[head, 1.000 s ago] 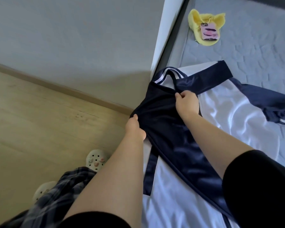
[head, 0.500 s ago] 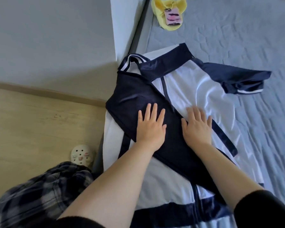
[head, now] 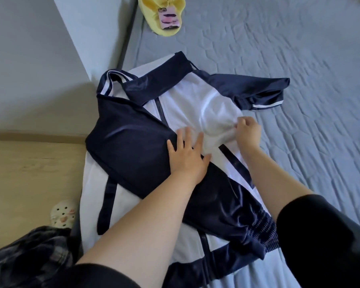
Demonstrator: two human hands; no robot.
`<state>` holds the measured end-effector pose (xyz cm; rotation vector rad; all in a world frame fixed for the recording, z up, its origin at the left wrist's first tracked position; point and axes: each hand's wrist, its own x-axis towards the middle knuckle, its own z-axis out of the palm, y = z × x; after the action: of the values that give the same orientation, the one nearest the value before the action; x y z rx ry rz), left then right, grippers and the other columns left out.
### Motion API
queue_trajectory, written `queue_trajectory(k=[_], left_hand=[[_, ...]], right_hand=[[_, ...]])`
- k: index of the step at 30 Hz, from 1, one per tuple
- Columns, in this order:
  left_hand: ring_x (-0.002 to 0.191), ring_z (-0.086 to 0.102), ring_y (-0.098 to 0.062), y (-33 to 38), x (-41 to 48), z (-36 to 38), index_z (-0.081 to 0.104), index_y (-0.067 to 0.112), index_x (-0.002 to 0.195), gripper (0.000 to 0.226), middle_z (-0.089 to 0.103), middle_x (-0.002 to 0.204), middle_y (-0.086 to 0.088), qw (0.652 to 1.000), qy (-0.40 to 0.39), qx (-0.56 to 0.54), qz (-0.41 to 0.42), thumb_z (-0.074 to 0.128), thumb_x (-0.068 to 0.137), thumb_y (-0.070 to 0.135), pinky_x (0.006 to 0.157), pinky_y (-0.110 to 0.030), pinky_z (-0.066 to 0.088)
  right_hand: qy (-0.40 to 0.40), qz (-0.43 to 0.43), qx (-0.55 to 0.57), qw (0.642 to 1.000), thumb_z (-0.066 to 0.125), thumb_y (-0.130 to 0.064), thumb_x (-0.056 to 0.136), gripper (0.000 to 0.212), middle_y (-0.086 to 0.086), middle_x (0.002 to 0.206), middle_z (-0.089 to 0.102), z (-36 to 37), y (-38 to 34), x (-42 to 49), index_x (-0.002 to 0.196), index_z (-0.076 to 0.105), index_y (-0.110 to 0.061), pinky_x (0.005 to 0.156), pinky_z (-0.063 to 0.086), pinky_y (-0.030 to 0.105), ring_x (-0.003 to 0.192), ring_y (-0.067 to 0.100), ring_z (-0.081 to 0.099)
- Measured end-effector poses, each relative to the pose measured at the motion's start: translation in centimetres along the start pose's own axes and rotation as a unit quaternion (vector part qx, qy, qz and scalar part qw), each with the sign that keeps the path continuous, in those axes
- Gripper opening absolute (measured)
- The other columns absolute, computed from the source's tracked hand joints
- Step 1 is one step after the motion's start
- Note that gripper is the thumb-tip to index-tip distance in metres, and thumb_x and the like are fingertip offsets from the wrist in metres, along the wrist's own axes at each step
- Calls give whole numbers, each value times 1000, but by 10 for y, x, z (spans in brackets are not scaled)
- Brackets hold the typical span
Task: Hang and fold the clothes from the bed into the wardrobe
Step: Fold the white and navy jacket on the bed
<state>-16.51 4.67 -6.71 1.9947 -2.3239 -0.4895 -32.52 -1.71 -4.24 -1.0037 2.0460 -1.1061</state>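
Observation:
A navy and white zip jacket (head: 197, 102) lies spread on the grey bed (head: 289, 48), collar toward the wall. Its left sleeve is folded across the chest, while the other sleeve (head: 258, 88) stretches out to the right. My left hand (head: 187, 156) lies flat with spread fingers on the folded navy sleeve at the jacket's middle. My right hand (head: 247, 132) pinches a bunch of the white fabric at the jacket's right side, and the cloth is lifted into a small ridge there.
A yellow cloth with a pink phone (head: 168, 17) on it lies at the far end of the bed. A white wall corner (head: 79, 38) stands at the left, above the wooden floor (head: 29, 173). A pale clog (head: 62, 213) shows by the bed edge.
My right hand went from lying flat on the jacket to pinching the white fabric further right. My left hand slid a little toward the centre and still presses the folded sleeve.

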Motion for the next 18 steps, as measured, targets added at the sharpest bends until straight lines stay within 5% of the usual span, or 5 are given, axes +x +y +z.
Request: queue_trajectory(k=[4,7,14,16,18], left_hand=[[143,-20,-36,9,22,-4,-17,42,146,76,-25,156,-10,994,-101,42,-19,25,89,71,112,-62,1],[142,-20,-40,9,26,-2,-18,43,146,76,-26,155,-13,989,-127,80,-11,24,89,71,110,-65,7],[142,-17,-41,2,29,3,-10,42,148,77,-20,156,-13,990,-120,73,13,26,87,73,108,-67,12],[142,-16,-41,-1,30,4,-8,42,148,78,-20,157,-13,991,-118,67,17,26,86,74,108,-67,12],[141,-18,-42,-2,32,3,-9,43,147,78,-21,156,-12,989,-132,57,18,26,86,75,109,-67,10]], right_hand=[[5,205,198,959,54,-28,91,36,0,58,39,-11,5,53,61,41,-14,47,37,23,49,16,41],[-7,245,307,919,62,-35,90,33,0,56,49,-9,5,76,70,48,-12,42,45,18,38,10,51],[14,240,226,944,50,-21,96,14,-3,76,51,-10,-20,94,82,52,-21,49,43,18,63,12,49],[75,203,178,960,46,-14,97,20,-1,106,58,-21,-28,98,113,57,-21,57,44,6,95,15,58],[149,126,192,962,47,-5,94,36,11,115,60,-23,-44,97,130,50,-6,79,48,23,98,17,63]])
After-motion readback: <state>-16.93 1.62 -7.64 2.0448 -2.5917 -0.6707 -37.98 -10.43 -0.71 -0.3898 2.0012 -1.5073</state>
